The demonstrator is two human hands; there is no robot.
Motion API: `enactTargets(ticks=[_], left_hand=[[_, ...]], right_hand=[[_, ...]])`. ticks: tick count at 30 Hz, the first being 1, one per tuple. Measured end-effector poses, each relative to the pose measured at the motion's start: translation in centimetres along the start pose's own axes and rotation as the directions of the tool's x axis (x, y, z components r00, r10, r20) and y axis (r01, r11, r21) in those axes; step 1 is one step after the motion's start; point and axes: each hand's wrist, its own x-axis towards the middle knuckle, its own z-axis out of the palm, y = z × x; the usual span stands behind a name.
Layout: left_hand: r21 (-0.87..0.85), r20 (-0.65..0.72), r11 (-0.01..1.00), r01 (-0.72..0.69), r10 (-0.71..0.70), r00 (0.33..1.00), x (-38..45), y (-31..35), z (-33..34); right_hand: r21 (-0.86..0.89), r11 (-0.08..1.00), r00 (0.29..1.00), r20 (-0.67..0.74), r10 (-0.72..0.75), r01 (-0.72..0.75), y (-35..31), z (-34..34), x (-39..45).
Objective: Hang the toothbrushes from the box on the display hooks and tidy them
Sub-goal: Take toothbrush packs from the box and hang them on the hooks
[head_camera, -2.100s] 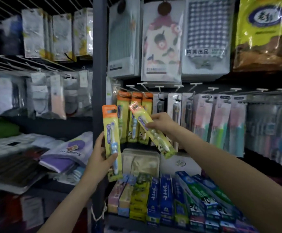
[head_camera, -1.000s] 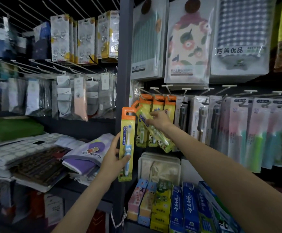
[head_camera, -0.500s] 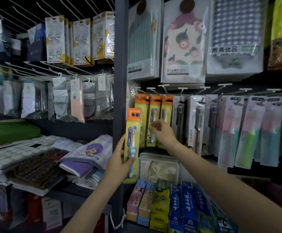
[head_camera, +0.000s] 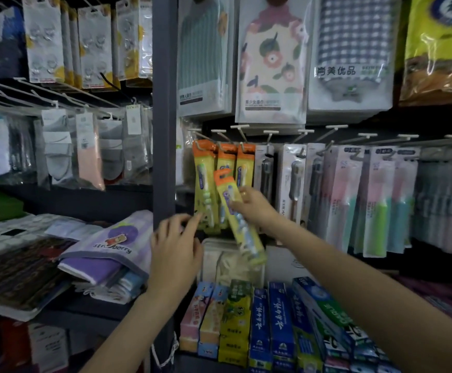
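Note:
Three yellow toothbrush packs with orange tops hang side by side on white display hooks (head_camera: 242,131): the left pack (head_camera: 204,184), the middle pack (head_camera: 226,158), the right pack (head_camera: 246,168). My right hand (head_camera: 254,208) grips a fourth yellow pack (head_camera: 242,227) at its middle. That pack is tilted, with its orange top up-left in front of the hanging ones. My left hand (head_camera: 175,249) holds nothing; its straight fingers reach the lower edge of the left hanging pack. No box is in view.
Grey and pastel toothbrush packs (head_camera: 340,200) hang on the hooks to the right. Toothpaste boxes (head_camera: 260,324) stand on the shelf below. A grey upright post (head_camera: 164,130) runs just left of the hooks. Folded textiles (head_camera: 106,254) lie at the lower left.
The pack that my left hand held upright is now in my right hand, tilted before the hooks. My left hand is empty and has moved right to the hanging packs.

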Motion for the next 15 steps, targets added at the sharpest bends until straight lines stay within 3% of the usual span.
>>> enactTargets(ticks=[2, 4, 7, 11, 15], left_hand=[[0.096, -0.126, 0.995, 0.014, -0.002, 0.992, 0.0, -1.3, -0.6], [0.131, -0.129, 0.991, -0.033, 0.050, 0.990, 0.0, -2.4, -0.7], [0.142, -0.079, 0.985, -0.094, 0.106, 0.991, -0.2, -2.8, -0.2], [0.112, -0.087, 0.992, -0.049, 0.059, 0.995, -0.1, -2.6, -0.1], [0.176, -0.077, 0.984, -0.021, 0.035, 0.996, 0.2, -2.1, -0.4]], right_hand=[[-0.370, 0.925, 0.994, -0.035, -0.105, 0.084, -0.9, -1.1, 1.8], [-0.553, 0.820, 0.978, -0.046, -0.205, 0.146, -1.9, -1.6, 3.1], [-0.479, 0.866, 0.963, -0.136, -0.234, 0.143, -2.9, -1.3, 4.4], [-0.180, 0.983, 0.967, -0.252, -0.017, -0.030, -2.3, -0.5, 5.7], [-0.156, 0.984, 0.976, -0.211, 0.057, -0.091, -1.5, 0.0, 4.6]])
